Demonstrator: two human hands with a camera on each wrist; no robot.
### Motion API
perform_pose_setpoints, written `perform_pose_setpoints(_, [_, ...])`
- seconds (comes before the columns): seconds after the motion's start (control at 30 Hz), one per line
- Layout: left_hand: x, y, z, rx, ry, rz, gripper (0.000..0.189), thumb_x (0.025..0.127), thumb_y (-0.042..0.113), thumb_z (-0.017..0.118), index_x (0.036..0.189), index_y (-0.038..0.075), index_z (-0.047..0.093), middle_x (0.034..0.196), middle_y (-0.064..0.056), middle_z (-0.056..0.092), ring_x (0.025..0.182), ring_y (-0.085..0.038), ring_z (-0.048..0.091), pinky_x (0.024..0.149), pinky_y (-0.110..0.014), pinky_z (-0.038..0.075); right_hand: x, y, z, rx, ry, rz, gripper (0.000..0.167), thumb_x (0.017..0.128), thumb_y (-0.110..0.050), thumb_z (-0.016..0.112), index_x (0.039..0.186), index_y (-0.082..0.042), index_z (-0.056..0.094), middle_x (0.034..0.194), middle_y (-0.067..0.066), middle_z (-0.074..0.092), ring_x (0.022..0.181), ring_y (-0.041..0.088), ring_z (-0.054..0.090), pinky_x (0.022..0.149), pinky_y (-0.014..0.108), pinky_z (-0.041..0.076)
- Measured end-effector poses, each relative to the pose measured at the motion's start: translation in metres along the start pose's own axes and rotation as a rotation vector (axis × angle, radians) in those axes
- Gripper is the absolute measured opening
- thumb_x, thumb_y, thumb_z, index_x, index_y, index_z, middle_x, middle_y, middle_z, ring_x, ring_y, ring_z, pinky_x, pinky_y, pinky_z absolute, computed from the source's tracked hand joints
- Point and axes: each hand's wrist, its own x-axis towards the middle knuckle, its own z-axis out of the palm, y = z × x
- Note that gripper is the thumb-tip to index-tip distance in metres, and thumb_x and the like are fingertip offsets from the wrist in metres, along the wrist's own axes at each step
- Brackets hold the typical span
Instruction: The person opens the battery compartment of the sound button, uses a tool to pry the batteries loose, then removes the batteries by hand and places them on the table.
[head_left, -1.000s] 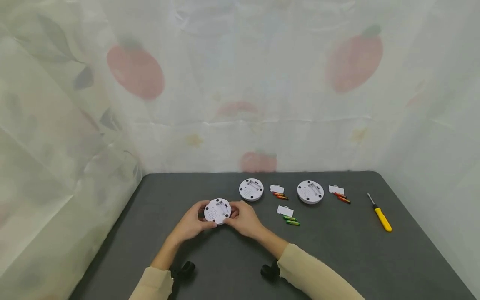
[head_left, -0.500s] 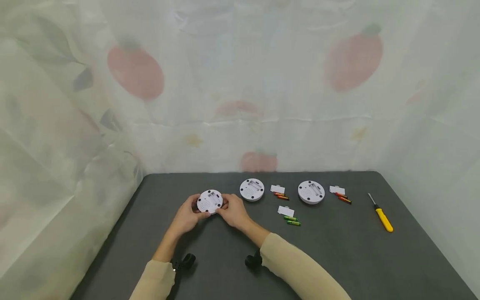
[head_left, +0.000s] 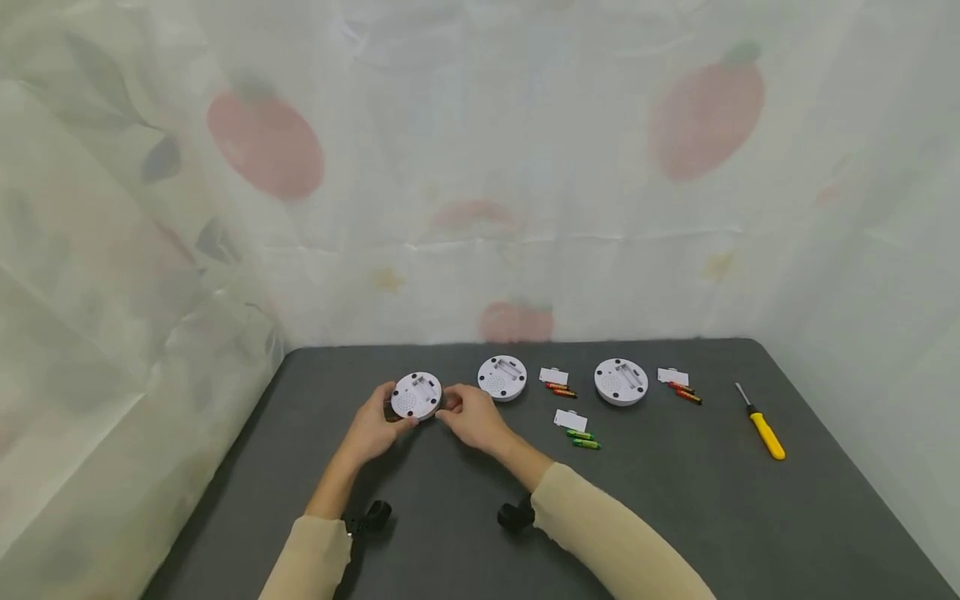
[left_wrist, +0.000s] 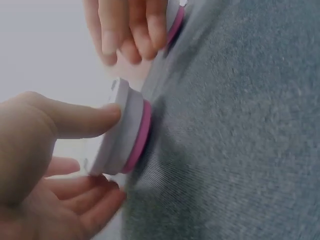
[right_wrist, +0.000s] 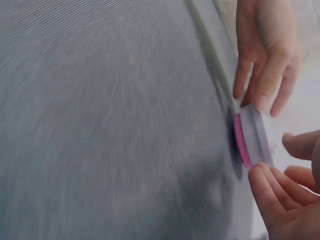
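A round white battery device (head_left: pixel 416 395) is at the left of the table in the head view. Its face with an uncovered battery slot and small holes points up; a pink rim shows underneath in both wrist views. My left hand (head_left: pixel 372 428) grips its left side, thumb (left_wrist: pixel 100 120) on the near edge and fingers below. Beside its right edge is my right hand (head_left: pixel 474 417), fingers loosely bent; in the left wrist view these fingers (left_wrist: pixel 132 30) stand apart from the device. In the right wrist view the right thumb is off it, with the fingertips (right_wrist: pixel 257 172) very near its edge.
Two similar white devices, one in the middle (head_left: pixel 502 378) and one farther right (head_left: pixel 621 382), lie slot side up. White battery covers (head_left: pixel 571 420) lie beside green batteries (head_left: pixel 586 444) and red-orange batteries (head_left: pixel 564 393). A yellow-handled screwdriver (head_left: pixel 766 432) lies at the right of the dark table (head_left: pixel 675 517).
Both hands have carried the device away and to the left, lowering it toward the table. My right hand has let go of its right side; the left still holds it.
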Motion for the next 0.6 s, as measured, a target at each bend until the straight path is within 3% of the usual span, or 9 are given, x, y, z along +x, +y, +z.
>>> perform_pose_setpoints(0.13, [-0.004,0.008,0.000,0.089,0.013,0.001,0.079,0.092,0.021,0.075,0.150,-0.010,0.033,0.146,-0.033,0.045,0.134,-0.048,0.044,0.107,-0.061,0.035,-0.013,0.002,-0.025,-0.020,-0.049,-0.016,0.035,0.096,-0.021,0.071,0.124,0.000,0.067,0.098,0.004,0.070,0.086,0.015,0.066,0.075,0.031,0.053])
perform_pose_setpoints(0.27, [-0.010,0.019,0.000,0.204,0.082,0.035,0.068,0.092,0.022,0.072,0.146,-0.007,0.043,0.143,-0.031,0.047,0.133,-0.050,0.042,0.107,-0.063,0.032,-0.027,0.002,-0.049,-0.073,-0.064,-0.039,0.032,0.098,-0.023,0.069,0.122,-0.002,0.068,0.103,0.003,0.070,0.092,0.016,0.064,0.082,0.035,0.052])
perform_pose_setpoints(0.47, [-0.027,0.040,0.002,0.326,0.238,0.208,0.057,0.090,0.022,0.076,0.137,-0.003,0.056,0.129,-0.027,0.058,0.117,-0.048,0.054,0.094,-0.063,0.041,-0.047,0.000,-0.076,-0.183,0.000,-0.109,0.026,0.098,-0.025,0.068,0.117,-0.007,0.072,0.105,0.001,0.070,0.093,0.016,0.065,0.084,0.038,0.052])
perform_pose_setpoints(0.6, [-0.038,0.056,0.007,0.408,0.332,0.354,0.052,0.089,0.023,0.078,0.130,-0.004,0.062,0.121,-0.023,0.062,0.111,-0.046,0.058,0.088,-0.061,0.045,-0.063,0.003,-0.094,-0.276,0.045,-0.099,0.027,0.098,-0.029,0.068,0.116,-0.009,0.072,0.107,-0.001,0.069,0.096,0.016,0.065,0.084,0.039,0.052])
